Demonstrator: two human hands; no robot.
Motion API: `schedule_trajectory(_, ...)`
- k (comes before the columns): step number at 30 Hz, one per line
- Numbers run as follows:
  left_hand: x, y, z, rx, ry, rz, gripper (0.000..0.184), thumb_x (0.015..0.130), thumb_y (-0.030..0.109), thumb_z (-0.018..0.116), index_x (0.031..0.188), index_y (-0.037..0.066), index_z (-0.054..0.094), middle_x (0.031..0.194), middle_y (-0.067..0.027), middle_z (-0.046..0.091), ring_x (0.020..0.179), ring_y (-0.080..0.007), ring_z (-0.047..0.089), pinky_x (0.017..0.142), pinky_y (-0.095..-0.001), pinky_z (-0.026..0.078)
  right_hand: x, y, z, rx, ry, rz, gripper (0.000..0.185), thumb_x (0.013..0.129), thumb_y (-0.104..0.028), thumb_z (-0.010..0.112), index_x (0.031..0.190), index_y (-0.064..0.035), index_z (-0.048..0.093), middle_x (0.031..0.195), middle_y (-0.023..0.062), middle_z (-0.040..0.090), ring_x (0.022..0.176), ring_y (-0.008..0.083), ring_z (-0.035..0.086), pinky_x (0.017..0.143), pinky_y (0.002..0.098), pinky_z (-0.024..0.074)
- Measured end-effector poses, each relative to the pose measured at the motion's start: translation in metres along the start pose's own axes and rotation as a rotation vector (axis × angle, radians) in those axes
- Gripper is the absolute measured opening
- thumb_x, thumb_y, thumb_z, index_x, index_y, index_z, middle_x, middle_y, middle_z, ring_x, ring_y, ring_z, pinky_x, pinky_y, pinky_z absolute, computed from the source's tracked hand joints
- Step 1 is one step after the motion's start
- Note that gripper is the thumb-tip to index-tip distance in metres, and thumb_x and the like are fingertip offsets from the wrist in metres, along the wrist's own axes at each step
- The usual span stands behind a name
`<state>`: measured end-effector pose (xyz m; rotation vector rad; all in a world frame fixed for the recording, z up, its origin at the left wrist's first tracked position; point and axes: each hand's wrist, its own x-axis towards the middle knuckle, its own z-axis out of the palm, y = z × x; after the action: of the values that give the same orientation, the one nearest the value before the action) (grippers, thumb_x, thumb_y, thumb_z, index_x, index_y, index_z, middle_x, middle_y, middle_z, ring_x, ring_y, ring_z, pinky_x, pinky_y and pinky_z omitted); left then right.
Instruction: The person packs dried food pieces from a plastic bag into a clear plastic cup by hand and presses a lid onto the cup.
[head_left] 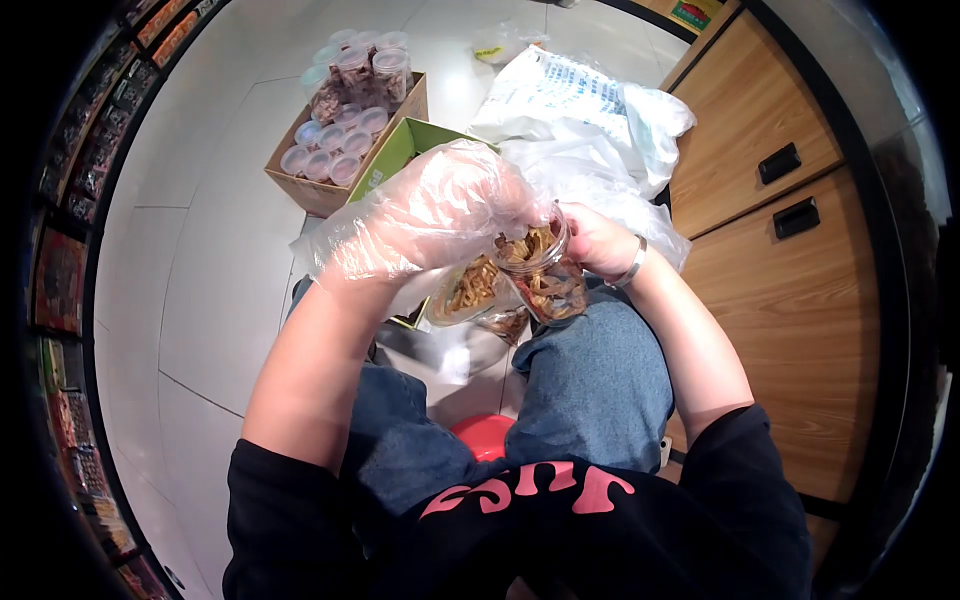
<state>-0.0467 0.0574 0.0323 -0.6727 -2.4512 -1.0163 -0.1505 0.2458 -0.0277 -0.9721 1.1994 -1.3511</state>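
Note:
My left hand [450, 205], inside a loose clear plastic glove, reaches to the mouth of a clear jar [550, 280]. Its fingertips are hidden behind the glove and the jar's rim. Wrapped round the jar's upper right side is my right hand [597, 243], bare, with a band at the wrist. Brown dried strips fill the jar, which tilts above my knee. Just left of it, an open clear bag [470, 288] holds more brown strips. Below them sits a smaller bag with dark reddish-brown pieces [506, 325].
A cardboard box [290, 188] of lidded jars [352, 66] stands on the tiled floor, beside a green box [405, 140]. White plastic bags [570, 100] lie ahead. Wooden cabinets [780, 290] line the right, shelves [62, 280] the left. A red stool [482, 437] shows beneath me.

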Motion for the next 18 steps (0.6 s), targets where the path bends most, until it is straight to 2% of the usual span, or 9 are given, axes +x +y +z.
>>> schedule_trajectory(5,0.008,0.004,0.01,-0.034,0.003,0.017,0.014,0.06,0.0,0.064,0.072,0.007,0.064,0.068,-0.0073,0.059,0.066,-0.022,0.058,0.058,-0.0299,0.046,0.003,-0.007,0.01,0.021,0.029,-0.053,0.083,0.064,-0.057,0.065,0.12,0.0008,0.042,0.112,0.0048,0.051,0.104,0.0124,0.045,0.091,0.0279,0.0346)
schedule_trajectory(7,0.011,0.006,0.012,0.008,-0.063,-0.045,0.012,0.06,0.001,0.063,0.07,0.007,0.064,0.066,-0.0059,0.057,0.065,-0.0214,0.056,0.058,-0.0303,0.045,0.002,-0.005,0.006,0.001,0.011,-0.028,0.083,0.064,-0.057,0.065,0.119,0.0012,0.042,0.112,0.0052,0.051,0.104,0.0129,0.045,0.091,0.0281,0.0344)
schedule_trajectory(9,0.014,0.011,0.011,-0.225,-0.094,-0.438,0.012,0.059,0.001,0.062,0.069,0.008,0.063,0.066,-0.0054,0.055,0.064,-0.0223,0.055,0.058,-0.0311,0.044,0.001,-0.004,0.002,-0.02,-0.011,-0.005,0.083,0.064,-0.057,0.065,0.119,0.0016,0.042,0.112,0.0056,0.051,0.105,0.0134,0.045,0.092,0.0282,0.0342)
schedule_trajectory(11,0.012,0.004,0.01,-0.056,-0.111,0.038,0.012,0.06,0.001,0.062,0.069,0.009,0.063,0.067,-0.0054,0.056,0.065,-0.0224,0.056,0.059,-0.0317,0.045,0.001,-0.003,0.002,-0.046,-0.02,0.0,0.082,0.066,-0.058,0.063,0.119,0.0016,0.042,0.113,0.0064,0.05,0.105,0.0143,0.045,0.093,0.0283,0.0339)
schedule_trajectory(13,0.014,0.002,0.008,-0.019,-0.107,0.045,0.015,0.06,0.002,0.061,0.072,0.009,0.065,0.07,-0.006,0.058,0.067,-0.0218,0.057,0.06,-0.0314,0.045,0.003,-0.003,0.008,0.005,0.034,-0.053,0.082,0.066,-0.059,0.062,0.118,0.0018,0.042,0.112,0.0071,0.05,0.105,0.0146,0.046,0.092,0.0286,0.0346)
schedule_trajectory(15,0.015,0.004,0.003,0.147,-0.085,0.029,0.021,0.061,0.002,0.061,0.08,0.011,0.066,0.074,-0.0065,0.06,0.068,-0.0214,0.058,0.061,-0.0312,0.046,0.003,-0.006,0.01,0.054,0.084,-0.104,0.082,0.067,-0.06,0.06,0.118,0.0019,0.042,0.112,0.0078,0.05,0.105,0.0149,0.046,0.092,0.029,0.0354)
schedule_trajectory(16,0.014,0.001,-0.003,0.087,-0.127,-0.066,0.022,0.069,0.003,0.061,0.088,0.01,0.066,0.078,-0.0073,0.062,0.071,-0.0194,0.06,0.065,-0.029,0.048,0.001,-0.007,0.008,0.057,0.109,-0.043,0.091,0.062,-0.066,0.057,0.12,0.001,0.039,0.115,0.0085,0.048,0.106,0.0161,0.046,0.092,0.0302,0.0365)
schedule_trajectory(17,0.011,0.0,-0.005,0.09,-0.126,-0.065,0.022,0.069,0.003,0.061,0.088,0.01,0.066,0.078,-0.0073,0.062,0.071,-0.0194,0.06,0.065,-0.029,0.048,0.001,-0.008,0.007,0.059,0.136,0.017,0.099,0.058,-0.072,0.054,0.123,0.0002,0.036,0.117,0.0093,0.046,0.107,0.0173,0.046,0.092,0.0313,0.0376)
schedule_trajectory(18,0.009,0.0,-0.008,-0.051,-0.006,-0.147,0.019,0.073,0.004,0.059,0.09,0.009,0.065,0.081,-0.0078,0.063,0.074,-0.0175,0.06,0.067,-0.0279,0.048,0.002,-0.008,0.006,0.06,0.136,0.004,0.1,0.058,-0.072,0.054,0.125,-0.0006,0.034,0.117,0.01,0.046,0.108,0.0187,0.046,0.093,0.0331,0.0375)
